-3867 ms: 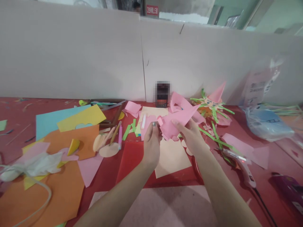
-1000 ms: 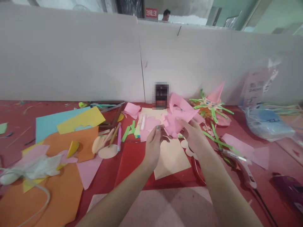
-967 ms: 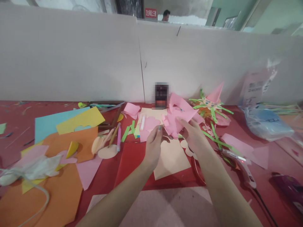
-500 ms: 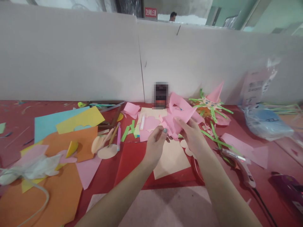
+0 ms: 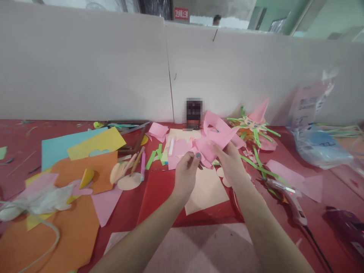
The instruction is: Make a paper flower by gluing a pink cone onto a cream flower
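Observation:
Pink paper shaped into a cone (image 5: 209, 147) is held up between my two hands, over the middle of the table. My left hand (image 5: 186, 170) pinches its scalloped lower left edge between thumb and fingers. Around the cone's right side, my right hand (image 5: 229, 161) is closed, thumb on the near face; the fingers behind are hidden. Below lies a cream sheet (image 5: 206, 191) on a red board (image 5: 159, 189). White round paper pieces (image 5: 226, 178) peek out beside my right wrist. A finished-looking pink cone hat with green strips (image 5: 256, 121) stands at the back right.
A glue gun (image 5: 288, 197) with a black cord lies at right, near a purple tool (image 5: 345, 227). Orange sheets (image 5: 76, 223), a yellow sheet (image 5: 96, 144) and a white cable (image 5: 54, 242) cover the left. A plastic bag (image 5: 318, 148) sits back right; a white partition (image 5: 113, 68) closes the rear.
The pink paper has turned slightly in my hands and looks more closed into a cone, its tip pointing to the upper right. Both hands stay almost in place.

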### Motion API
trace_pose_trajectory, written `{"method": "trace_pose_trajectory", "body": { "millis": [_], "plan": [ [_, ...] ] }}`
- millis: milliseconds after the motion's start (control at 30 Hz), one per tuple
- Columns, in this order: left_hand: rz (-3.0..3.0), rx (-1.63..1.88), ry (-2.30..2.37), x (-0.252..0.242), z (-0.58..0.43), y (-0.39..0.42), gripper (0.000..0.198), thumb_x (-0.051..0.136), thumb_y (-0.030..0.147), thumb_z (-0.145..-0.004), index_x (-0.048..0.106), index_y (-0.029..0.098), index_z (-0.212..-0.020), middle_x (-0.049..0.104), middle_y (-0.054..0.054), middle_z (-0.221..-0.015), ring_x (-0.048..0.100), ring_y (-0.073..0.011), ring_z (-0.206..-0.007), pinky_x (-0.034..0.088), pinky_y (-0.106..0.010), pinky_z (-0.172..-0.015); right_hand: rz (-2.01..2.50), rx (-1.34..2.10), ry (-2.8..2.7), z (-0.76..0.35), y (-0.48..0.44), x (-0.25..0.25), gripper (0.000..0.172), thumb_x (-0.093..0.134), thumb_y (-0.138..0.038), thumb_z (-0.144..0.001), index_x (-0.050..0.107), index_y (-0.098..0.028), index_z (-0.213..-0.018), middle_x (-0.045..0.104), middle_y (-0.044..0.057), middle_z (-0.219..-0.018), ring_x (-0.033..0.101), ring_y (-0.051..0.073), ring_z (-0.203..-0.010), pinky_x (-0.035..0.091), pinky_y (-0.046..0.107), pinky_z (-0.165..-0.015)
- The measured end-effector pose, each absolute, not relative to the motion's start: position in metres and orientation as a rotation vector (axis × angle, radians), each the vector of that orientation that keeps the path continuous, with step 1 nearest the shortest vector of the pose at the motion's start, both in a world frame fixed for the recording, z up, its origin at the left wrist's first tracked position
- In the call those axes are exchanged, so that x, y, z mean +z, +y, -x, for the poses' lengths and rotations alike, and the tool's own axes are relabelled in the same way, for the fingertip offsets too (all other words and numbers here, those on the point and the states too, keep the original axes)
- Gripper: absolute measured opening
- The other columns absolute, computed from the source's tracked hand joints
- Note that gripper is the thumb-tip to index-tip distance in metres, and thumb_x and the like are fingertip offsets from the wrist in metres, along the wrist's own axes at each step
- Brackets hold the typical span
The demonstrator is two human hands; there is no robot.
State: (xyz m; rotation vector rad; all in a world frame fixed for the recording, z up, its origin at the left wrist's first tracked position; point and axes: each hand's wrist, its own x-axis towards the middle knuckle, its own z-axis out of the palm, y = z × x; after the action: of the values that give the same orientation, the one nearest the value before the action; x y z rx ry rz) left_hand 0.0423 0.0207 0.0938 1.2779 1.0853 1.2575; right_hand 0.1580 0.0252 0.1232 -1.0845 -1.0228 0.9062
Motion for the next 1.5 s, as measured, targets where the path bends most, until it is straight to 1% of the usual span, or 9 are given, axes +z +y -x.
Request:
{"method": "trace_pose_trajectory", "body": {
  "millis": [300,500,733,867,1000,1167,1233,1333,1500],
  "plan": [
    [-1.305,1.311,1.152,0.092,-0.043,0.019,0.033,0.045,0.045,-0.083,0.042,0.019,-0.063,0.047,0.003,-0.059,0.048,-0.0097,-0.057,0.039,-0.021,-0.057,1.189,0.761,-1.188,-0.162,0.027,0.117,0.023,0.06,-0.037,-0.073,0.055,-0.017,-0.082,0.061,0.002,-0.076,0.058,0.017,-0.078,0.047,0.03,-0.07],
    [-1.321,1.307,1.192,0.093,-0.038,0.025,0.031,0.047,0.043,-0.083,0.044,0.019,-0.065,0.044,0.004,-0.057,0.044,-0.0091,-0.054,0.036,-0.021,-0.055,1.154,0.788,-1.23,-0.158,0.025,0.124,0.022,0.061,-0.037,-0.073,0.054,-0.018,-0.081,0.062,0.001,-0.079,0.058,0.015,-0.075,0.047,0.028,-0.069],
    [-1.23,1.28,1.077,0.088,-0.042,0.022,0.029,0.043,0.044,-0.084,0.048,0.019,-0.069,0.05,0.001,-0.067,0.052,-0.0108,-0.065,0.042,-0.022,-0.065,1.204,0.76,-1.15,-0.163,0.028,0.116,0.023,0.059,-0.037,-0.074,0.056,-0.018,-0.085,0.062,0.002,-0.08,0.057,0.016,-0.077,0.046,0.029,-0.069],
    [-1.282,1.284,1.1,0.087,-0.042,0.022,0.032,0.044,0.044,-0.084,0.043,0.019,-0.064,0.045,0.002,-0.063,0.048,-0.0101,-0.063,0.04,-0.021,-0.063,1.199,0.768,-1.14,-0.161,0.028,0.116,0.024,0.06,-0.038,-0.073,0.056,-0.017,-0.084,0.061,0.002,-0.079,0.057,0.016,-0.076,0.047,0.029,-0.067],
    [-1.212,1.313,1.116,0.084,-0.039,0.026,0.035,0.047,0.048,-0.081,0.042,0.019,-0.062,0.04,0.004,-0.06,0.043,-0.009,-0.057,0.038,-0.021,-0.058,1.178,0.771,-1.155,-0.159,0.025,0.122,0.025,0.061,-0.041,-0.073,0.056,-0.019,-0.084,0.062,0.002,-0.084,0.058,0.016,-0.081,0.047,0.029,-0.072],
    [-1.001,1.286,1.01,0.082,-0.039,0.03,0.038,0.039,0.057,-0.081,0.051,0.02,-0.077,0.052,0.001,-0.07,0.05,-0.0103,-0.06,0.041,-0.023,-0.058,1.126,0.769,-1.193,-0.163,0.024,0.124,0.029,0.06,-0.042,-0.074,0.058,-0.02,-0.093,0.063,0.006,-0.096,0.058,0.019,-0.093,0.047,0.031,-0.078],
    [-1.022,1.248,1.002,0.084,-0.04,0.03,0.039,0.042,0.058,-0.078,0.051,0.019,-0.077,0.052,0.0,-0.07,0.051,-0.011,-0.06,0.042,-0.024,-0.059,1.142,0.741,-1.214,-0.163,0.025,0.121,0.031,0.06,-0.042,-0.074,0.058,-0.02,-0.096,0.062,0.007,-0.099,0.057,0.02,-0.096,0.048,0.033,-0.079],
    [-1.096,1.248,1.059,0.086,-0.042,0.029,0.034,0.057,0.051,-0.072,0.048,0.019,-0.073,0.049,0.001,-0.068,0.05,-0.0107,-0.063,0.044,-0.023,-0.06,1.184,0.682,-1.258,-0.16,0.024,0.118,0.03,0.059,-0.039,-0.075,0.058,-0.021,-0.099,0.062,0.007,-0.103,0.057,0.02,-0.097,0.046,0.035,-0.083],
    [-1.035,1.279,1.056,0.08,-0.039,0.031,0.027,0.052,0.045,-0.078,0.049,0.018,-0.074,0.048,0.002,-0.069,0.048,-0.0083,-0.06,0.044,-0.021,-0.06,1.226,0.525,-1.355,-0.152,0.02,0.117,0.024,0.055,-0.036,-0.078,0.058,-0.022,-0.098,0.063,0.006,-0.102,0.057,0.021,-0.098,0.044,0.037,-0.087]
  ]
}}
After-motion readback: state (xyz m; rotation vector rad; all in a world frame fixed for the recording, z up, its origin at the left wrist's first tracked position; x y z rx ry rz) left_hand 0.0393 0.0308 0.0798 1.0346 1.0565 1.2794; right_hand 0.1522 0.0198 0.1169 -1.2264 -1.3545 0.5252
